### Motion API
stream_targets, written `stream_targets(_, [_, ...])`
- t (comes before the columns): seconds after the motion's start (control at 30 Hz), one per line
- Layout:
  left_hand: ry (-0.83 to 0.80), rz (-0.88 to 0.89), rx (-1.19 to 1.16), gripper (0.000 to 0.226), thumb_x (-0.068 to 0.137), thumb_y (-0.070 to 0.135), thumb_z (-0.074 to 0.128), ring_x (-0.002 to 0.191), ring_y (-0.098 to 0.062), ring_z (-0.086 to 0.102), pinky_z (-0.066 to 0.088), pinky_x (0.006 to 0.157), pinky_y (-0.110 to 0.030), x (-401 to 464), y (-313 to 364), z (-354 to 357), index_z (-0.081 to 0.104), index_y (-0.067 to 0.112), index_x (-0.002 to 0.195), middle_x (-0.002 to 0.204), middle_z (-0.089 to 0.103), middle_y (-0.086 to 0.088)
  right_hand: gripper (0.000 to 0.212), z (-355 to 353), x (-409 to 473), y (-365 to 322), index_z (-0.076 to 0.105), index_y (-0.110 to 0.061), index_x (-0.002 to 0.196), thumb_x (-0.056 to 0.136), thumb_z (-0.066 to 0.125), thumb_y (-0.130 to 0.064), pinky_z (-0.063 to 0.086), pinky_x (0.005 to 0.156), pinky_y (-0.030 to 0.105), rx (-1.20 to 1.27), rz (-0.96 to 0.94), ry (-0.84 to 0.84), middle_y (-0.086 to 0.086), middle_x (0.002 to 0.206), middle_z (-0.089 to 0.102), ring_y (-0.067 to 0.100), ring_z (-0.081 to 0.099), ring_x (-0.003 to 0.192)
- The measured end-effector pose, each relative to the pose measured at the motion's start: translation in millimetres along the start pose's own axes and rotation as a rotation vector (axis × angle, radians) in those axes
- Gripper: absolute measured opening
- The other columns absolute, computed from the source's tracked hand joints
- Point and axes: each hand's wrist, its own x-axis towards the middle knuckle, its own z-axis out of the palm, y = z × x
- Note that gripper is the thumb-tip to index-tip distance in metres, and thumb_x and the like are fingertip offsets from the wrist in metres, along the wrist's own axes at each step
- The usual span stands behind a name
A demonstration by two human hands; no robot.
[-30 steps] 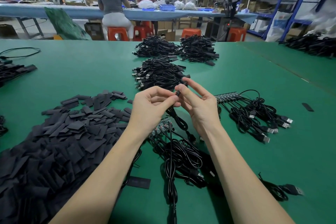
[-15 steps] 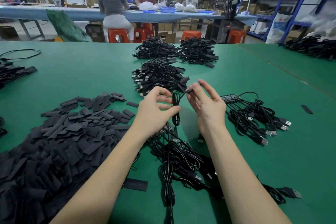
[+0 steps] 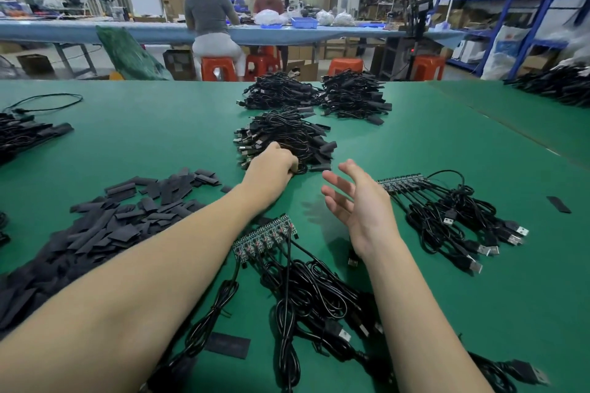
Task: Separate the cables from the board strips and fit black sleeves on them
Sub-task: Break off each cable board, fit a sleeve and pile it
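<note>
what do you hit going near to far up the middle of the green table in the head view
Near board strip with tangled cables → left hand at the near edge of the closest finished cable pile → two farther cable piles side by side → far table edge.

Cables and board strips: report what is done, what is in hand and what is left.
Done: three piles of sleeved cables, the nearest under the left hand, which is curled at its edge. In hand: nothing visible; the right hand is open. Left: two board strips with cables attached, and loose black sleeves.
</note>
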Motion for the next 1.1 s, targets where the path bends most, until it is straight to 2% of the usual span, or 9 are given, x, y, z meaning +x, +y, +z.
stream_targets(0.23, [-0.016, 0.001, 0.009, 0.016, 0.094, 0.010, 0.062, 0.108, -0.023, 0.048, 0.050, 0.085, -0.042, 16, -14, 2, 0.073, 0.012, 0.105, 0.109, 0.071, -0.002, 0.017, 1, -1, 2, 0.069, -0.018, 0.103, 0.101, 0.059, -0.032, 0.056, 0.055, 0.020, -0.121, 0.026, -0.071, -0.001, 0.089, 0.079, 0.010, 0.068, 0.063])
stream_targets(0.4, [0.011, -0.001, -0.077, 0.024, 0.091, 0.017, 0.069, 0.117, -0.026, 0.051, 0.042, 0.102, -0.039, 2, -9, -4, 0.074, 0.013, 0.114, 0.126, 0.066, -0.002, 0.014, 3, -1, 6, 0.073, -0.019, 0.094, 0.096, 0.065, -0.030, 0.055, 0.059, 0.019, -0.456, -0.015, -0.178, -0.004, 0.086, 0.079, 0.009, 0.066, 0.064])
stream_targets(0.47, [0.103, -0.075, -0.242, 0.018, 0.090, 0.019, 0.069, 0.109, -0.019, 0.057, 0.043, 0.100, -0.033, -14, -4, -14, 0.076, 0.018, 0.106, 0.116, 0.070, 0.001, 0.016, 6, -2, 10, 0.074, -0.020, 0.086, 0.093, 0.070, -0.034, 0.056, 0.066, 0.023, -0.739, -0.059, -0.249, -0.006, 0.083, 0.078, 0.006, 0.065, 0.062])
stream_targets(0.53, [0.088, -0.179, -0.432, 0.009, 0.091, 0.024, 0.067, 0.086, -0.001, 0.063, 0.048, 0.086, -0.022, -33, -2, -27, 0.076, 0.026, 0.092, 0.090, 0.072, 0.016, 0.017, 10, -5, 14, 0.075, -0.019, 0.083, 0.089, 0.075, -0.035, 0.053, 0.062, 0.020, -0.900, -0.027, -0.317, -0.006, 0.073, 0.076, 0.002, 0.064, 0.057])
stream_targets(0.6, [-0.068, -0.248, -0.618, 0.013, 0.093, 0.033, 0.065, 0.072, 0.007, 0.064, 0.048, 0.073, -0.018, -53, 0, -40, 0.074, 0.031, 0.085, 0.078, 0.071, 0.022, 0.012, 12, -9, 17, 0.076, -0.018, 0.082, 0.086, 0.080, -0.028, 0.051, 0.058, 0.018, -0.873, 0.028, -0.341, -0.005, 0.065, 0.070, 0.004, 0.061, 0.055])
stream_targets(0.7, [-0.227, -0.269, -0.896, 0.018, 0.095, 0.044, 0.063, 0.080, -0.006, 0.071, 0.050, 0.076, -0.027, -76, 1, -54, 0.074, 0.031, 0.090, 0.092, 0.076, 0.014, 0.006, 10, -12, 11, 0.077, -0.016, 0.088, 0.084, 0.082, -0.017, 0.051, 0.056, 0.018, -0.656, 0.108, -0.340, -0.002, 0.070, 0.069, 0.006, 0.056, 0.055])
stream_targets(0.83, [-0.279, -0.275, -1.017, 0.017, 0.086, 0.050, 0.073, 0.086, 0.003, 0.068, 0.045, 0.082, -0.020, -87, 3, -59, 0.075, 0.035, 0.094, 0.095, 0.077, 0.014, 0.006, 4, -10, -2, 0.077, -0.018, 0.091, 0.086, 0.078, -0.014, 0.054, 0.058, 0.018, -0.481, 0.162, -0.366, -0.007, 0.068, 0.066, 0.005, 0.053, 0.055])
stream_targets(0.93, [-0.270, -0.316, -1.144, 0.025, 0.077, 0.048, 0.081, 0.089, -0.008, 0.070, 0.047, 0.096, -0.032, -90, 6, -57, 0.076, 0.030, 0.092, 0.097, 0.079, 0.002, 0.010, 5, -13, -5, 0.075, -0.014, 0.097, 0.086, 0.077, -0.012, 0.054, 0.058, 0.018, -0.380, 0.200, -0.387, -0.006, 0.071, 0.068, 0.005, 0.053, 0.054])
stream_targets(1.1, [-0.226, -0.353, -1.262, 0.031, 0.066, 0.047, 0.082, 0.085, -0.001, 0.067, 0.043, 0.086, -0.023, -94, 12, -57, 0.079, 0.025, 0.087, 0.092, 0.077, 0.005, 0.032, 5, -12, -5, 0.075, -0.007, 0.097, 0.067, 0.081, -0.017, 0.053, 0.056, 0.018, -0.306, 0.239, -0.408, -0.002, 0.076, 0.072, 0.005, 0.062, 0.058])
